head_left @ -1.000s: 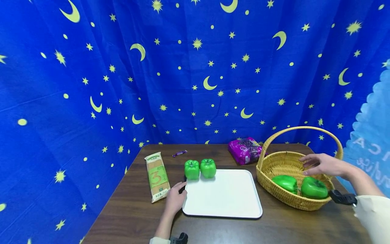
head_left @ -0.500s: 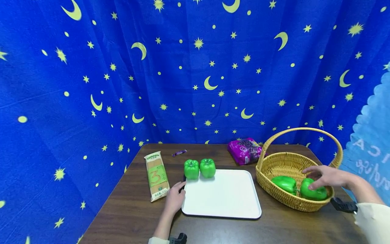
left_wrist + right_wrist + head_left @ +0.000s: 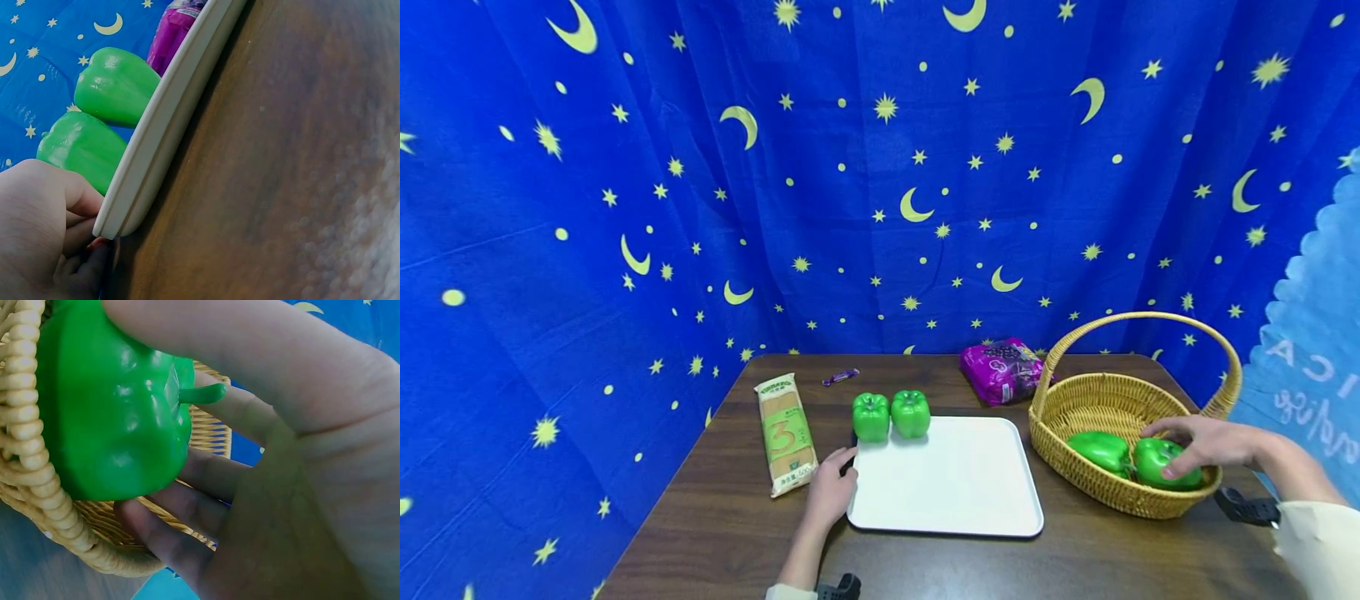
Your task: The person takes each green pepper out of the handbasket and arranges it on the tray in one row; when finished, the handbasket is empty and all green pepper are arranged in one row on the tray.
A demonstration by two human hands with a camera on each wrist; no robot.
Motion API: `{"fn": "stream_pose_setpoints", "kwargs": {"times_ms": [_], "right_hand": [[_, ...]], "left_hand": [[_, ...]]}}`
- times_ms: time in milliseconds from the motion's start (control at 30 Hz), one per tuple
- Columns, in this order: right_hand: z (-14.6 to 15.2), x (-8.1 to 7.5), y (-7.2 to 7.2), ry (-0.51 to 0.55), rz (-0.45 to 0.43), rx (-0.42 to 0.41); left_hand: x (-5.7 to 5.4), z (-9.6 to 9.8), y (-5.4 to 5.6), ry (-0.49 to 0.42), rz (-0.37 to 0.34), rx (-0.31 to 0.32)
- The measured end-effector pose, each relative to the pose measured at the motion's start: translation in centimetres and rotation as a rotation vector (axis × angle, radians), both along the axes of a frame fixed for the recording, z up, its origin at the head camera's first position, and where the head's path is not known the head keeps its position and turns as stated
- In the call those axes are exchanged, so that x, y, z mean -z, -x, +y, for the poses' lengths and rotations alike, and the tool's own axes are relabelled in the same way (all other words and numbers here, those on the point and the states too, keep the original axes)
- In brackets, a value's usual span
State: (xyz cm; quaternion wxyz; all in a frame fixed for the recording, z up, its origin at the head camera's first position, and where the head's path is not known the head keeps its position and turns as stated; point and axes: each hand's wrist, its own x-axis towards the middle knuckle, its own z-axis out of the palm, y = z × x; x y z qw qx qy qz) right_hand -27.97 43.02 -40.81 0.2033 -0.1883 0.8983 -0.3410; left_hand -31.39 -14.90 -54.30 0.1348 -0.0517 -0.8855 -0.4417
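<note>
In the head view my left hand [image 3: 831, 490] pinches the left edge of a white tray [image 3: 958, 487]; the left wrist view has its fingers curled at the tray's rim [image 3: 147, 150]. Two green bell peppers, the left one [image 3: 871, 418] and the right one [image 3: 911, 414], stand side by side at the tray's back left corner. My right hand [image 3: 1216, 442] reaches into a wicker basket [image 3: 1047, 429] and grips a green bell pepper [image 3: 112, 419], thumb on one side, fingers around the other. Beside it in the basket lies another green pepper [image 3: 1097, 450].
A pack of noodles [image 3: 787, 435] lies left of the tray. Behind it is a small purple-wrapped candy [image 3: 841, 377], and a purple bag [image 3: 1002, 372] rests at the back near the basket. The basket's tall handle [image 3: 1138, 316] arches over its opening.
My right hand has come down from above the basket onto the right pepper and taken hold of it, tipping it so its stem end turns. The left hand stays at the tray's edge.
</note>
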Motion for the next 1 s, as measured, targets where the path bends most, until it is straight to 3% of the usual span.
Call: {"fn": "stream_pose_setpoints", "kwargs": {"times_ms": [467,733,1000], "right_hand": [[0.0,-0.3,0.1,-0.05,0.0,0.037],[-0.2,-0.5,0.1,0.016,0.001,0.065],[-0.8,-1.6,0.3,0.032,0.083,0.048]], "left_hand": [[0.0,0.0,0.1,-0.001,-0.004,-0.004],[0.1,-0.1,-0.1,0.006,-0.012,-0.001],[0.0,0.0,0.0,-0.006,-0.013,-0.002]]}}
